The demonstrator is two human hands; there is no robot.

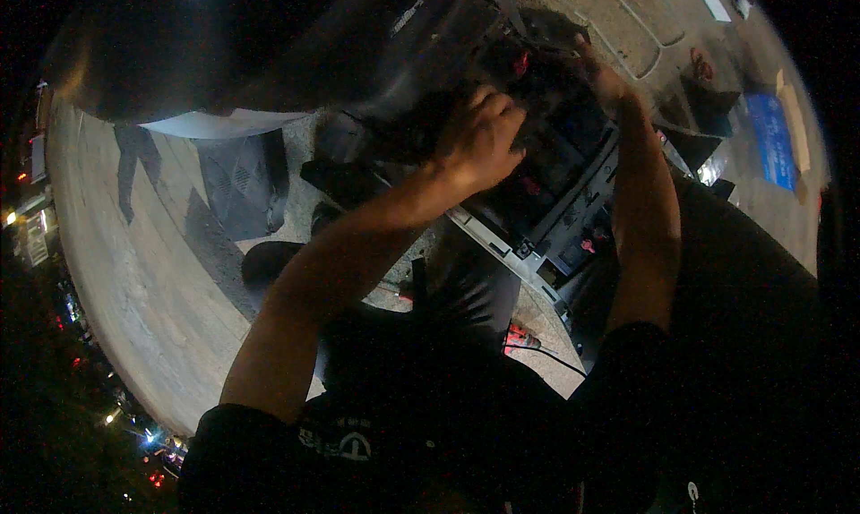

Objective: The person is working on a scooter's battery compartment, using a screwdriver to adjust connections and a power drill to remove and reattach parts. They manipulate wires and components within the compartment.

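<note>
A dark open assembly [555, 129] with several small red parts lies in front of me, mostly in shadow. A pale grey strip [506, 250] runs along its near edge. My left hand [484, 142] is over the assembly's left side, its fingers curled inward; what they grip is hidden. At the far right of the assembly, my right hand [602, 75] reaches to a dark piece [551, 29]. One finger or thumb points up along that piece's edge, and shadow hides the other fingers. A large glossy black curved panel [296, 39] fills the upper left, beyond my left hand.
A dark textured piece [237, 183] stands on the pale floor [125, 254] to the left. Near my body lies a red tool-like object [521, 338] beside a black cable [555, 360]. At the right are a blue panel [770, 142] and brown cardboard [794, 120].
</note>
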